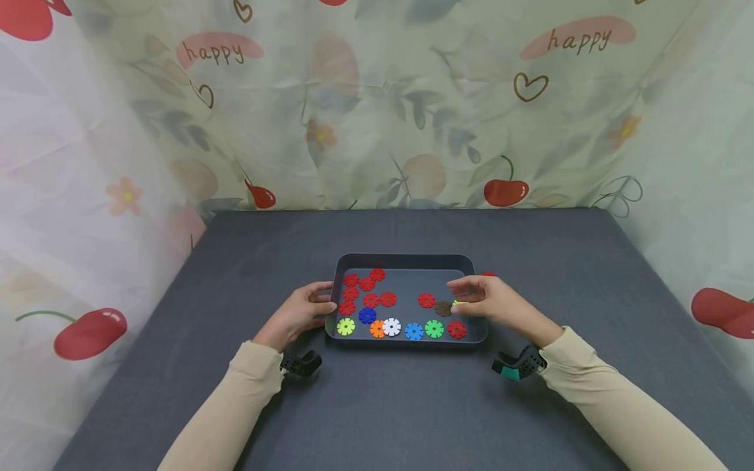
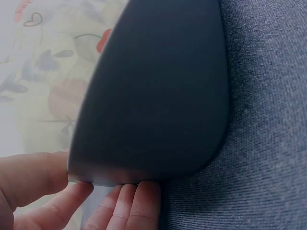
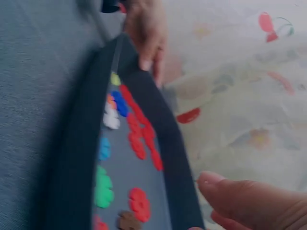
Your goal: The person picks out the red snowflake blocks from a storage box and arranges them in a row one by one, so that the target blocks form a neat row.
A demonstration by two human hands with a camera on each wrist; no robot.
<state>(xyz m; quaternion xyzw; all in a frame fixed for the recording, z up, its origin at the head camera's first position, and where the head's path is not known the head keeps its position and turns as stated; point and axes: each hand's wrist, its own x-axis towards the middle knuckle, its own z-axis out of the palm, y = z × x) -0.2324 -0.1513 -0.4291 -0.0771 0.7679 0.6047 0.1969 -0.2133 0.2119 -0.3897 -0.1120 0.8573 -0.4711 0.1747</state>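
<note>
A dark rectangular tray (image 1: 406,261) stands on the table, holding flat notched plastic discs in several colours. My left hand (image 1: 297,313) grips its left side; in the left wrist view several fingertips (image 2: 144,201) press the outer wall. Reaching over the right wall, my right hand (image 1: 491,301) has its thumb and fingers apart. A yellow disc (image 1: 456,303) peeks out between them, mostly hidden, beside a brown disc (image 1: 442,309). Another red disc (image 1: 427,301) lies just left of the brown one. In the right wrist view an extended finger (image 3: 225,189) shows near the tray's rim.
A cluster of red discs (image 1: 350,293) fills the tray's left part. Along the near side lie blue (image 1: 414,331), green (image 1: 434,328), white (image 1: 391,327) and orange discs. Something red (image 1: 489,275) shows behind the right hand. Patterned cloth (image 1: 377,104) hangs around the grey table (image 1: 406,405).
</note>
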